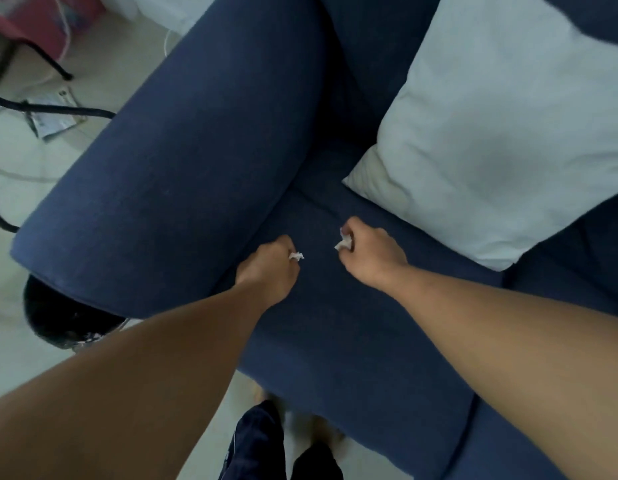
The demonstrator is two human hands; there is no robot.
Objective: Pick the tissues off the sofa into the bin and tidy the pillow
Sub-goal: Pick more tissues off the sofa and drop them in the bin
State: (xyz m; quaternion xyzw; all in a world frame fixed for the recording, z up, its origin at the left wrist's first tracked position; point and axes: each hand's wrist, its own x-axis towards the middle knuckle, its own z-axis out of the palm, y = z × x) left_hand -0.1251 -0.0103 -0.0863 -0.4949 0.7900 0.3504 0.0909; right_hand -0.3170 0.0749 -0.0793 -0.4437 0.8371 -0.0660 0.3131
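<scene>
Both my hands are over the seat of a dark blue sofa. My left hand is closed on a small crumpled white tissue that sticks out past its fingers. My right hand is closed on a second white tissue. A large white pillow lies tilted on the seat to the right, its near corner just beyond my right hand. A dark bin with a black liner stands on the floor, partly hidden under the sofa's armrest.
The wide blue armrest runs diagonally left of my hands. On the pale floor beyond it stand black chair legs, a paper and a pink box. My legs in dark trousers are at the sofa's front edge.
</scene>
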